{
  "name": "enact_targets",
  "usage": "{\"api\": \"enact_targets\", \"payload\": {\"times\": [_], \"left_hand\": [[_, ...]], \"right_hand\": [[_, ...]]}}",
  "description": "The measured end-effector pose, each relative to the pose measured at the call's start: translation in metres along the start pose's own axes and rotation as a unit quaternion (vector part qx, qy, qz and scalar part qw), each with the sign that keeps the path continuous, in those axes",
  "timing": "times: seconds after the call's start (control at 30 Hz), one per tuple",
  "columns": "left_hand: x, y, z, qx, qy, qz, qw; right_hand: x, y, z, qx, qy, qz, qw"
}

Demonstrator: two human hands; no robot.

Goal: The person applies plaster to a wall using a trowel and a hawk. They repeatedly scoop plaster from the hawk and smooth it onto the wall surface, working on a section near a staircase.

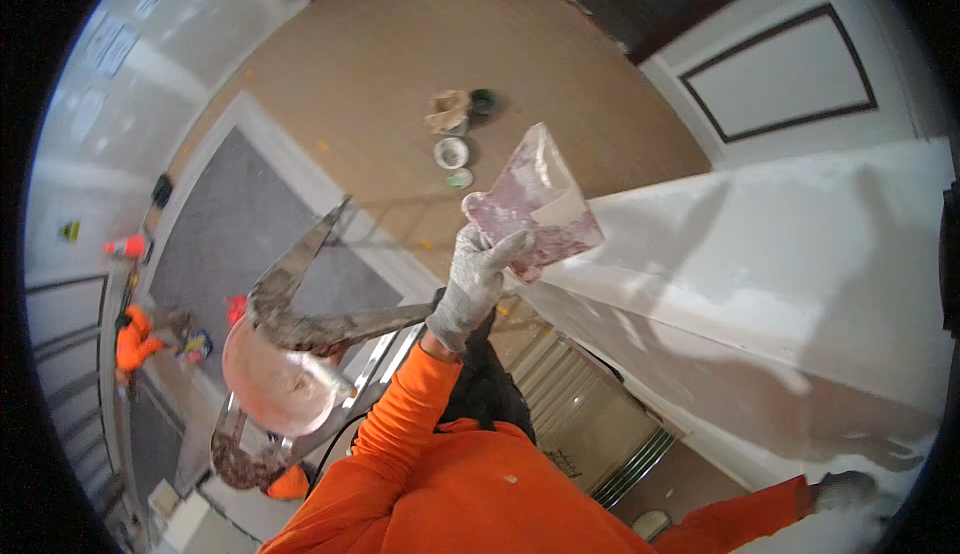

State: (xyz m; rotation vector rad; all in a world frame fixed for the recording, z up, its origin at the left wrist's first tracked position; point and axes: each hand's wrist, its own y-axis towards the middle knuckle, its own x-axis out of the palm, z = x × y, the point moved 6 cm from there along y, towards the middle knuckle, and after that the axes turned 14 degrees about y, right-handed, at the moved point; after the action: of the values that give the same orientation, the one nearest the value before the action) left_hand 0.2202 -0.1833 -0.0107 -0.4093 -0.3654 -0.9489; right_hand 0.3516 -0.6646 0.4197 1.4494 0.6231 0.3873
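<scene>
My left hand (468, 289), in a pale grey work glove, is closed around the near edge of a flat compound-smeared board (530, 219). Its thumb lies on top. Pinkish and white compound coats the board, which is held up in front of my chest. At the far lower right, my right hand (848, 494), also gloved, reaches out beside the white wall. Its fingers are too unclear to read, and I cannot make out anything in it. Left of my left arm, a round pink bucket (280, 379) holds pale compound, with a tool handle (340, 386) at its rim.
A stained stepladder (300, 329) stands around the bucket. The white wall (770, 264) runs along my right. Below, small tubs (452, 153) sit on the brown floor (390, 64). A traffic cone (126, 246) and a person in orange (135, 339) are at far left.
</scene>
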Motion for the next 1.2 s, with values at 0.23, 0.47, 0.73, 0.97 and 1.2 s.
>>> {"api": "enact_targets", "payload": {"times": [0.23, 0.47, 0.73, 0.97, 1.2], "left_hand": [[-0.041, -0.107, 0.149, 0.221, 0.251, 0.342, 0.878], [-0.064, -0.172, 0.186, 0.355, 0.416, 0.549, 0.632], [-0.096, -0.231, 0.173, 0.272, 0.524, 0.51, 0.626], [-0.186, -0.235, 0.222, 0.286, 0.418, 0.571, 0.646], [-0.228, -0.209, 0.253, 0.288, 0.323, 0.631, 0.644]], "right_hand": [[0.175, -0.282, -0.281, 0.305, 0.407, -0.455, 0.73], [0.181, -0.38, -0.508, 0.116, 0.704, -0.581, 0.391], [0.164, -0.407, -0.581, 0.027, 0.686, -0.62, 0.38], [0.173, -0.391, -0.593, 0.117, 0.678, -0.66, 0.302], [0.169, -0.391, -0.592, 0.103, 0.658, -0.672, 0.323]]}}
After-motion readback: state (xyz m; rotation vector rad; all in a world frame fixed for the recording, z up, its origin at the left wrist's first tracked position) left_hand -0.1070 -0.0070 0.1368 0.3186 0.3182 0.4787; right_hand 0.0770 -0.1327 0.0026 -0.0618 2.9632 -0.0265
